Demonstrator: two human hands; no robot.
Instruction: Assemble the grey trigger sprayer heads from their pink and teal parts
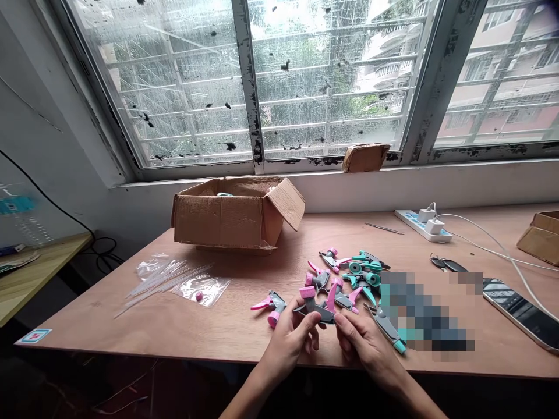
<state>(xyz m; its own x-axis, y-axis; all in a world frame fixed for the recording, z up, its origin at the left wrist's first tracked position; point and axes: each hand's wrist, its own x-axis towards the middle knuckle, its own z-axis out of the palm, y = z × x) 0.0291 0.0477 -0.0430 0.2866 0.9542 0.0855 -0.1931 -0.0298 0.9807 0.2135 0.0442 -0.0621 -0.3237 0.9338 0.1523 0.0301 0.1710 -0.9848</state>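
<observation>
Near the table's front edge, a grey and pink trigger spray head point(324, 313) is held between my two hands. My left hand point(292, 333) grips its grey body, with the pink collar pointing up. My right hand point(361, 340) pinches the nozzle end between thumb and fingers; the fingertips partly hide that end. Left of my left hand lies another pink spray head point(273, 307). Behind my hands is a loose pile of pink spray heads point(321, 279) and teal spray heads point(364, 270). One grey and teal spray head point(386, 329) rests right of my right hand.
An open cardboard box point(218, 218) stands at the back. Thin clear tubes point(163, 285) and a plastic bag point(205, 291) with a small pink piece point(199, 296) lie left. Right are a power strip point(421, 224), keys point(448, 265), a phone point(522, 311) and a blurred-out patch.
</observation>
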